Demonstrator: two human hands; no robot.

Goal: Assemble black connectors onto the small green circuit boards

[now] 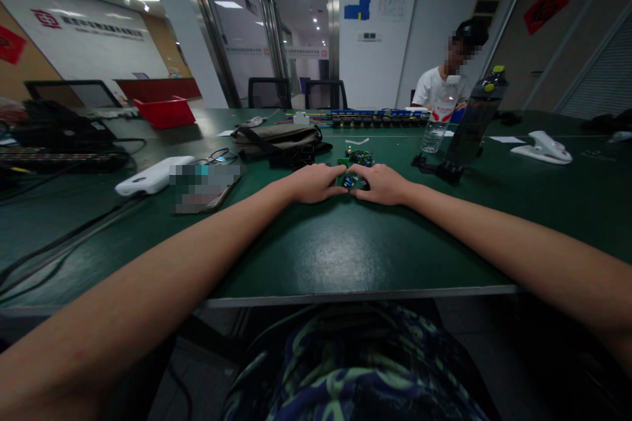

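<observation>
The table (316,250) is big, green and shiny. On the left are a red bin (165,113) and a white box (155,176). A brown-gray bag (279,139) lies near the middle, with a little green board (363,156) not far off. To the right stand a clear bottle (438,125) and a dark bottle (476,122), then a white gadget (543,148) near some paper (507,139).

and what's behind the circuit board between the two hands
Behind the held circuit board sits another circuit board, then a pale strip. Whatever sits directly behind the left hand and right hand is hidden.
</observation>
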